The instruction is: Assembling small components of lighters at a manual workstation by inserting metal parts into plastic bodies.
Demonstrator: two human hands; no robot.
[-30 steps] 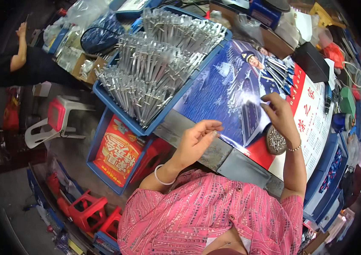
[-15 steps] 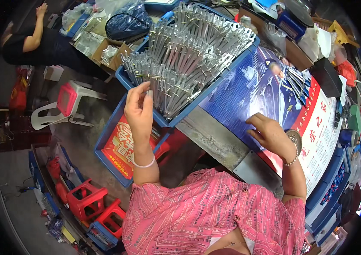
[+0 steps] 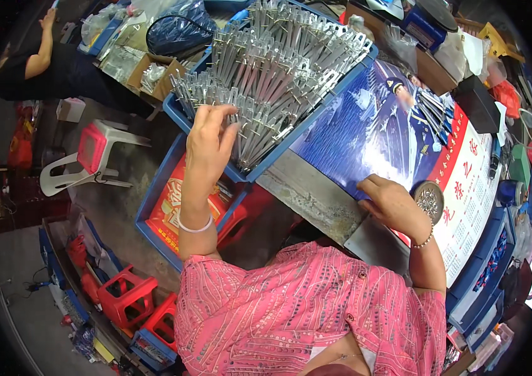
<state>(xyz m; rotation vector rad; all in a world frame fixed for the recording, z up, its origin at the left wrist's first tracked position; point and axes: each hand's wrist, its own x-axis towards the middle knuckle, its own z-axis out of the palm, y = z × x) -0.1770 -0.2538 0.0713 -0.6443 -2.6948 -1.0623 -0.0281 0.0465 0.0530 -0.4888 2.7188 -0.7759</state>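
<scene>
My left hand (image 3: 206, 141) reaches into the near corner of a blue crate (image 3: 307, 122) packed with several long silver metal parts (image 3: 272, 69). Its fingers are closed around a few of those parts. My right hand (image 3: 391, 200) rests with curled fingers on a blue and red poster (image 3: 391, 125) that covers the workbench, next to a round patterned metal disc (image 3: 430, 200). Whether that hand holds anything small is hidden. A small bunch of blue-handled metal pieces (image 3: 432, 109) lies further back on the poster.
A lower blue crate (image 3: 153, 188) with a red printed sheet sits under the bench at left. A white and pink plastic chair (image 3: 90, 153) and red stools (image 3: 134, 301) stand on the floor. Another person (image 3: 40, 62) works at far left. Boxes and tools crowd the right side.
My left hand swung from the poster's edge leftward to the crate and closed on metal parts. My right hand came down from the middle of the poster to its near edge.
</scene>
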